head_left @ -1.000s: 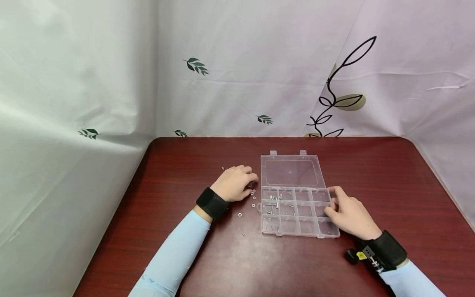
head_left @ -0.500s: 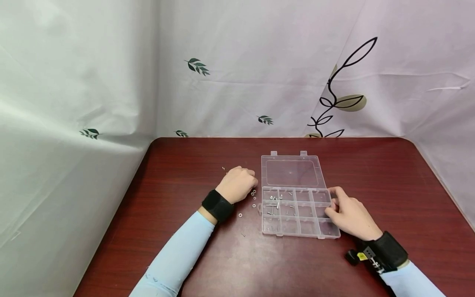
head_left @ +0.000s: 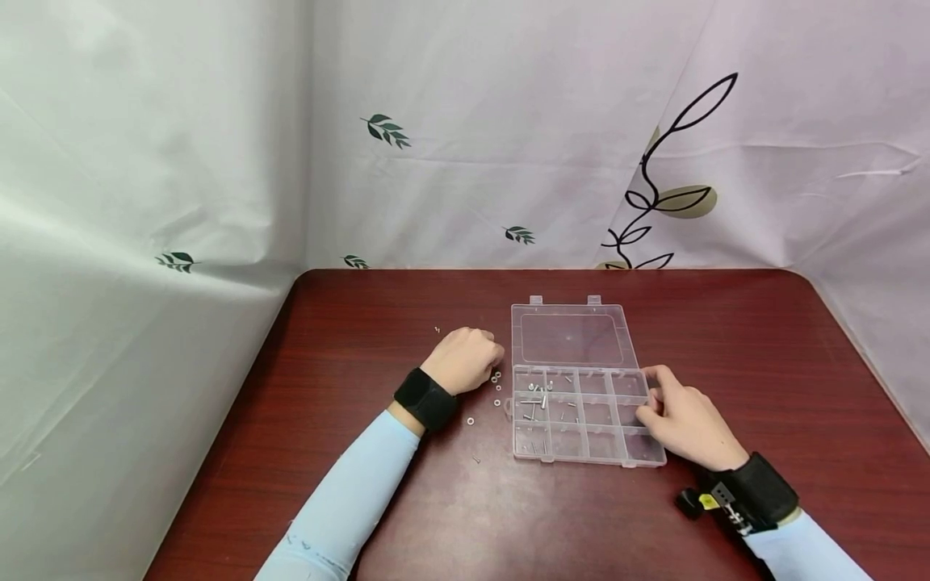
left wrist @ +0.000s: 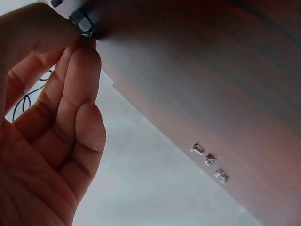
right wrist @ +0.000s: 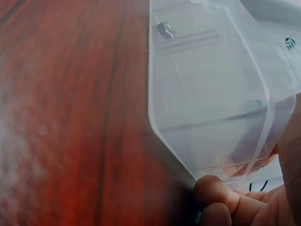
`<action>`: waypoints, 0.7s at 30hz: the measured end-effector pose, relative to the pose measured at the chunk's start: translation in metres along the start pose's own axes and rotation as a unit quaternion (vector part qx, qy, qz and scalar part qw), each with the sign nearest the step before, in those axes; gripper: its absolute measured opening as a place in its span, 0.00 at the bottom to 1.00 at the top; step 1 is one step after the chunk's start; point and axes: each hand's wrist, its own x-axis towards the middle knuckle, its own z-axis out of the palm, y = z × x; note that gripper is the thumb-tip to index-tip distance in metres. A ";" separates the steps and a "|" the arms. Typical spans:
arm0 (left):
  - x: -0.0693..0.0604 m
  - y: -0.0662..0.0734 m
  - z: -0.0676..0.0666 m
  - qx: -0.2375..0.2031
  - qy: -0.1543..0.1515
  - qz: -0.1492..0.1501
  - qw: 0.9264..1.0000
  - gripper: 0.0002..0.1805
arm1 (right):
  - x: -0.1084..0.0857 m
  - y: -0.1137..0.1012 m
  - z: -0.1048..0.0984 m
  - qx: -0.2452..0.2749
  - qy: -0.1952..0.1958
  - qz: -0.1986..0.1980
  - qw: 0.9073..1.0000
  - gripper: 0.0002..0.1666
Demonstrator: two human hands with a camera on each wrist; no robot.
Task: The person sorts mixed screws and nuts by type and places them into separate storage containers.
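Left of the clear plastic compartment box [head_left: 570,461], my left hand [head_left: 462,361] is low over the table with its fingers drawn together. In the left wrist view, thumb and fingertips pinch a small metal fastener, hex-shaped at its end [left wrist: 83,22]; its exact kind is too small and dark to tell. My right hand [head_left: 686,421] grips the box's right wall, thumb at the near side and index finger along the far corner. Several screws [head_left: 542,399] lie in the left compartments. Small washer-like rings [head_left: 497,402] lie between my left hand and the box.
The box's lid [head_left: 568,337] lies folded back towards the far edge. One ring [head_left: 470,421] and a thin screw [head_left: 475,460] lie nearer on the dark red table [head_left: 567,524]. Several short screws [left wrist: 209,160] show near the table's edge in the left wrist view.
My left hand's fingers, spread a second ago, have closed together, and the wrist has shifted slightly right. The right hand and the box have stayed in place.
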 end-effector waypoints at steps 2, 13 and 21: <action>0.000 -0.002 -0.001 -0.008 0.003 0.002 1.000 0.15 | 0.000 0.000 0.000 0.001 -0.001 -0.001 1.000 0.23; 0.009 0.025 -0.027 -0.061 0.075 0.077 0.992 0.06 | 0.000 0.002 -0.001 0.001 -0.004 0.001 1.000 0.23; 0.020 0.053 -0.037 -0.053 0.078 0.124 0.988 0.03 | 0.000 0.002 0.000 0.001 -0.002 0.001 1.000 0.23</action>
